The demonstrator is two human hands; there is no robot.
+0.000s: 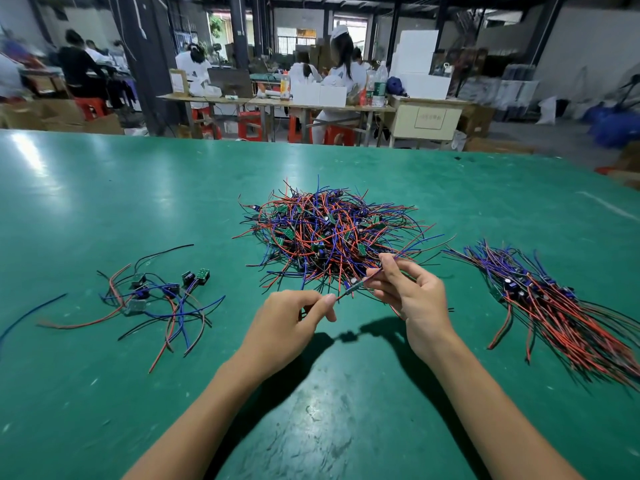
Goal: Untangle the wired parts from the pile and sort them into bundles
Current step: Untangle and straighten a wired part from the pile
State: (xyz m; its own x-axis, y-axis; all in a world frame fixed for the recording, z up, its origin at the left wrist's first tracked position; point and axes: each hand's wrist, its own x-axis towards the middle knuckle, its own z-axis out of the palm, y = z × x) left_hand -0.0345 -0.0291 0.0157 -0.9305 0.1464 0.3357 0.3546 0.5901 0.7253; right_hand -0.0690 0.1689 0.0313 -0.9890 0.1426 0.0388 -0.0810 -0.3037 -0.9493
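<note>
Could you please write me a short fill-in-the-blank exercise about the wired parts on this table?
1. The table top is ____ in colour.
2. The tangled pile lies ____ the loose group and the aligned bundle.
3. The left hand and right hand together hold ____ wired part.
4. The neatly aligned bundle lies on the person's ____ side.

Missing words: green; between; one; right

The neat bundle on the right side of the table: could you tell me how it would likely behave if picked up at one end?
The sorted bundle would probably droop, since its thin red and black wires already curve loosely over the green table. It likely weighs little, being slim leads with tiny boards. Nothing visibly ties it together, so strands may slip out and splay.
</note>
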